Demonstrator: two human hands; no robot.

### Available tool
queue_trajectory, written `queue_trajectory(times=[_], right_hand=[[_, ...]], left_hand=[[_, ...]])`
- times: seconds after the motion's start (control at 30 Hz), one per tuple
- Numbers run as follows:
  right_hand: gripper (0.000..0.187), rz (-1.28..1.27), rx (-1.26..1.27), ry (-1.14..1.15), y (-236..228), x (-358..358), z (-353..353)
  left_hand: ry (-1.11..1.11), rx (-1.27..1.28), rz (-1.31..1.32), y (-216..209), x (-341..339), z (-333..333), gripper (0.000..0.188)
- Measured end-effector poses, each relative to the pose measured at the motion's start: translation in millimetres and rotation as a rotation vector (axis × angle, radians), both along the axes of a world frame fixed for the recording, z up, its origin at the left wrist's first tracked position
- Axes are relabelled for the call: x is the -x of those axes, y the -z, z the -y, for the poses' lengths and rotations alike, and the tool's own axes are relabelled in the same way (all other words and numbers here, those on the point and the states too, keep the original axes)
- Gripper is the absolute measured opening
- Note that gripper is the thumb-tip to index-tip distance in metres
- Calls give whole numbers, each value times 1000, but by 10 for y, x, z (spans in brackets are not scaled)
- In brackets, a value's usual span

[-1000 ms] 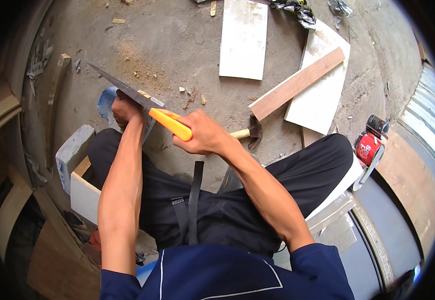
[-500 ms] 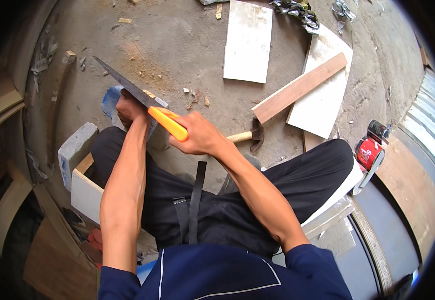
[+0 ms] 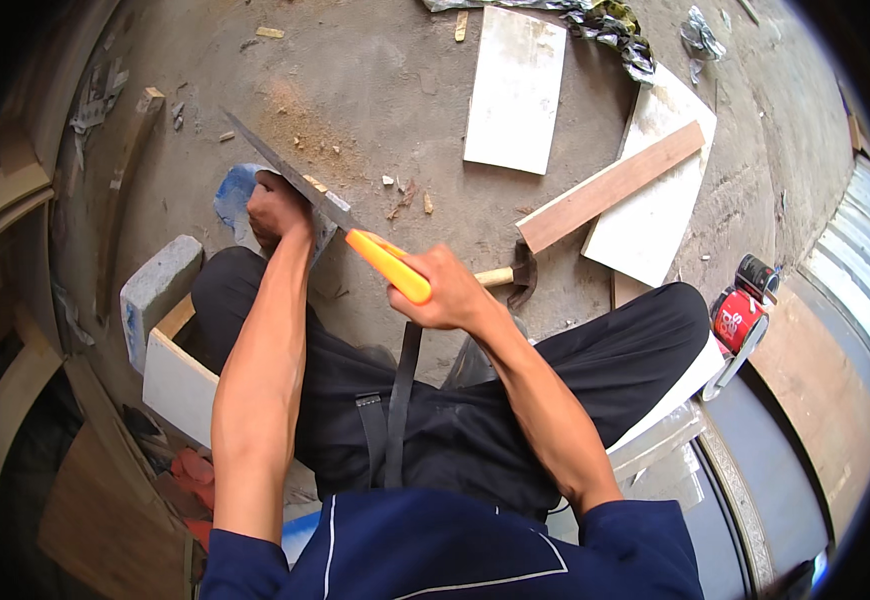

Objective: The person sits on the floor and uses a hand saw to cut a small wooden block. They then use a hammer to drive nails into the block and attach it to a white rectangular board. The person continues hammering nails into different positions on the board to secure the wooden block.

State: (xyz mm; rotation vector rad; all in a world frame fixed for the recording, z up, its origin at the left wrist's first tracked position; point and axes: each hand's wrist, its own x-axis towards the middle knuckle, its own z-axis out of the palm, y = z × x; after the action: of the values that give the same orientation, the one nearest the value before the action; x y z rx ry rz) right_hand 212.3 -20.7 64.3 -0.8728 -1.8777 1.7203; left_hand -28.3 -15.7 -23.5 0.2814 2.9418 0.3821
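Observation:
A handsaw [image 3: 273,158] points away toward the upper left, and my right hand [image 3: 442,288] is closed round its orange handle [image 3: 390,266]. Close against the near side of the blade is my left hand [image 3: 280,212], its fingers curled in; what they grip is hidden. Just past the blade shows a small pale wood piece [image 3: 336,205], partly covered by the saw. A blue-stained block [image 3: 237,200] lies beneath my left hand. To the right of my right hand, a hammer [image 3: 520,275] with a wooden handle rests on the floor.
A white board [image 3: 516,95] lies ahead. Right of it, a reddish-brown plank [image 3: 610,187] crosses another white board [image 3: 645,235]. Cans [image 3: 738,318] stand beyond my right knee. At left are a concrete block [image 3: 162,290] and a white-sided wooden box [image 3: 178,385]. Sawdust [image 3: 305,135] is scattered ahead.
My right hand has drawn the saw back toward me and to the right. The left hand stays beside the blade. The whole view has shifted slightly.

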Motion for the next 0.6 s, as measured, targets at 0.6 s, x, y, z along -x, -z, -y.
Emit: queue_trajectory(times=[0.6], right_hand=[[17,73,71,-46,-31,74,-77]], left_hand=[[-25,-67,70,-164,-106,-110,62]])
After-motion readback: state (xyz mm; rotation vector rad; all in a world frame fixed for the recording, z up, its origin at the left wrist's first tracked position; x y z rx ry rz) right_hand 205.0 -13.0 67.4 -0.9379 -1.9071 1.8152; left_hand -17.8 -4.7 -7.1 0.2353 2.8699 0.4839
